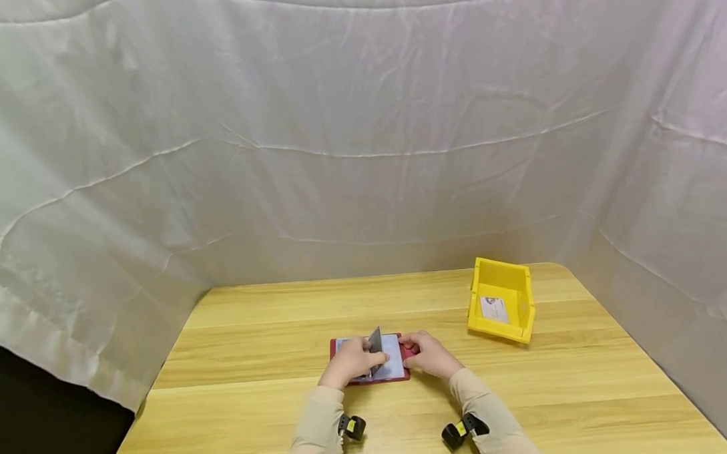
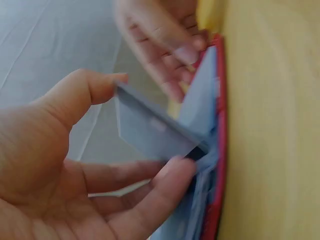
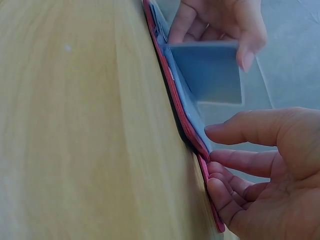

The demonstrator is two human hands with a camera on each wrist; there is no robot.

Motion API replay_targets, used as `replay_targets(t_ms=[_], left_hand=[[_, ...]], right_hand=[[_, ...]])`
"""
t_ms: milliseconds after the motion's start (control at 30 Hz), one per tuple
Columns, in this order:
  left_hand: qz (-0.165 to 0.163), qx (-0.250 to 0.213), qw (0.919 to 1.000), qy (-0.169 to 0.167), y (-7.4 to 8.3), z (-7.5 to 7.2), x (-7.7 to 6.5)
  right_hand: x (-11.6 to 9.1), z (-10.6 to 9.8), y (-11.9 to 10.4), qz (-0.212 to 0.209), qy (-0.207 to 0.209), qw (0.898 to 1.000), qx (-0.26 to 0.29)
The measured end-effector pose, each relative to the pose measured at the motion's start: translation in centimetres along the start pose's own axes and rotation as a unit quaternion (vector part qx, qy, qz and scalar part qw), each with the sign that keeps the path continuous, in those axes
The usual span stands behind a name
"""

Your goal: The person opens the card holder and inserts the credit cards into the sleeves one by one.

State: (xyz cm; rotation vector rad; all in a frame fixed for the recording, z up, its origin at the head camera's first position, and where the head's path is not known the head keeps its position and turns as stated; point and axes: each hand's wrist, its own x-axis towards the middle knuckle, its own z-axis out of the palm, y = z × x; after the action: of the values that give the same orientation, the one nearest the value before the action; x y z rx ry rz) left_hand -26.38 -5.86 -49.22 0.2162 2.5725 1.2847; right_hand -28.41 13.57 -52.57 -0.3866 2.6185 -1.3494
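Note:
A red card holder [image 1: 406, 378] lies spread on the table with clear plastic sleeves inside. My left hand [image 1: 355, 359] holds one plastic sleeve page [image 1: 376, 351] that stands up from the middle of the holder. In the left wrist view, the thumb is at the outer edge of the sleeve page [image 2: 150, 122], and the fingers are near its base. My right hand [image 1: 431, 355] grips the holder's right edge, with the thumb on the inner side, seen in the right wrist view at the red cover [image 3: 187, 122]. Whether a card fills the raised sleeve, I cannot tell.
A yellow bin [image 1: 474, 325] stands at the back right of the wooden table [image 1: 249, 391]. Inside it lies a white printed card [image 1: 494, 309]. A grey curtain [image 1: 362, 187] hangs behind the table and along both sides.

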Motion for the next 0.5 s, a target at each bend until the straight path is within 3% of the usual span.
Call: replay_targets(t_ms=[67, 233, 367, 500], left_hand=[[-0.006, -0.051, 0.9984, -0.025, -0.3, -0.7, 0.0], [-0.013, -0.157, 0.9854, -0.064, -1.0, -2.1, -0.2], [-0.012, -0.172, 0.9822, -0.076, -1.6, -3.4, -0.5], [-0.015, -0.154, 0.9850, -0.076, -2.3, -4.4, -0.7]], right_hand=[[0.0, 0.0, 0.0, 0.001, 0.000, 1.000, 0.003], [0.0, 0.1, 0.0, 0.002, 0.001, 1.000, 0.002], [-0.2, 0.1, -0.2, -0.001, 0.003, 1.000, 0.000], [-0.2, 0.1, -0.3, -0.003, 0.005, 1.000, 0.001]])
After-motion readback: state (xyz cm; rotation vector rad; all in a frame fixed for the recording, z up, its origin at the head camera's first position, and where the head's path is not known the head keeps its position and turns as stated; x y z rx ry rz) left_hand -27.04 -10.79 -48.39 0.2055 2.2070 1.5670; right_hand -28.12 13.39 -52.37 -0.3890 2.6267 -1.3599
